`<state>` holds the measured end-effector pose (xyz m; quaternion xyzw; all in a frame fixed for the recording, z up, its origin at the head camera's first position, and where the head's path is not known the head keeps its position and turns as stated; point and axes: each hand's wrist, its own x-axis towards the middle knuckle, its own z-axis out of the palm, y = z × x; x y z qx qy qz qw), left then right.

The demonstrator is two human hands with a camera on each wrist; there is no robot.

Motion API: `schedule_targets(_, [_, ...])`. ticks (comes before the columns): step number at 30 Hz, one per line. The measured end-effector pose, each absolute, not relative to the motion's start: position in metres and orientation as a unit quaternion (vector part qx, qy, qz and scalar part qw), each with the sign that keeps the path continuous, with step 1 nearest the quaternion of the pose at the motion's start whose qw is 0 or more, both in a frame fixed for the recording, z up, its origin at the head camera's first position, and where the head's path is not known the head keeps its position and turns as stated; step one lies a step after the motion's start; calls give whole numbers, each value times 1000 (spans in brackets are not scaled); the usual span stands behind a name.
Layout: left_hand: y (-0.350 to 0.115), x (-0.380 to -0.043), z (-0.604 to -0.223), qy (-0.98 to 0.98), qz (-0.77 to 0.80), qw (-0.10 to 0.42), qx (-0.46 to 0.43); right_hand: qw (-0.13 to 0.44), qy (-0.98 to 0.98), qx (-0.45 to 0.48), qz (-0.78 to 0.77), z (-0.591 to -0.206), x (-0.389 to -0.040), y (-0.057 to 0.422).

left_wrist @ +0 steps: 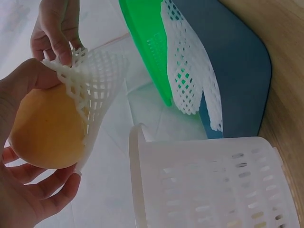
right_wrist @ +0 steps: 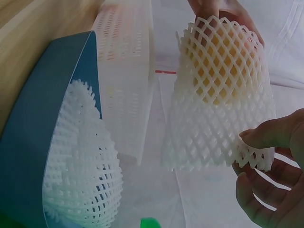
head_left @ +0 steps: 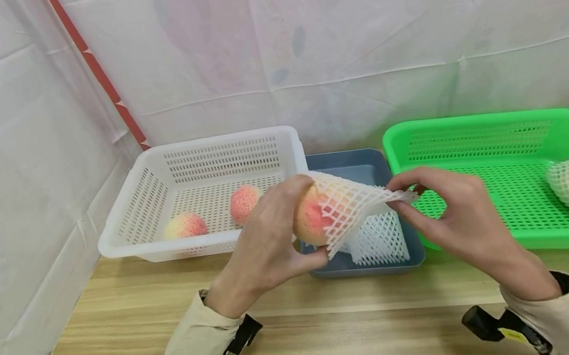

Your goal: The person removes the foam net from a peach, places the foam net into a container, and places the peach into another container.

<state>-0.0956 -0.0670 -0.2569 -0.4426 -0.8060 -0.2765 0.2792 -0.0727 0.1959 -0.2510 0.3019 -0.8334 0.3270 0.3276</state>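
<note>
Peach [head_left: 311, 219]: likely light, bruisable (cup its sides)
Net [head_left: 361, 199]: seems stretchy
Left hand [head_left: 264, 241]: curled round peach
Right hand [head_left: 462, 214]: pinches net's end

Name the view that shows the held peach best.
The left wrist view: the peach appears large there, mostly bare of the foam net. The head view shows it smaller, partly under the net and left hand. The right wrist view shows it mainly through the net.

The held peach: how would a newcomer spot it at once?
Between the white basket and the green basket sits a blue tray. Over it, the left hand grips the peach, partly inside a white net; the two peaches in the white basket are bare.
</note>
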Motion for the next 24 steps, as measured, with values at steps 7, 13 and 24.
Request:
schedule_targets(7, [-70, -97, -257, -811, -272, 284, -434, 329, -841, 293, 313, -253, -74, 197])
schedule_targets(13, [-71, -97, -257, -817, -259, 286, -428, 328, -847, 292, 299, -254, -75, 197])
schedule_targets(24, [-69, -96, -256, -824, -265, 284, -413, 308, -868, 289, 259, -258, -77, 197])
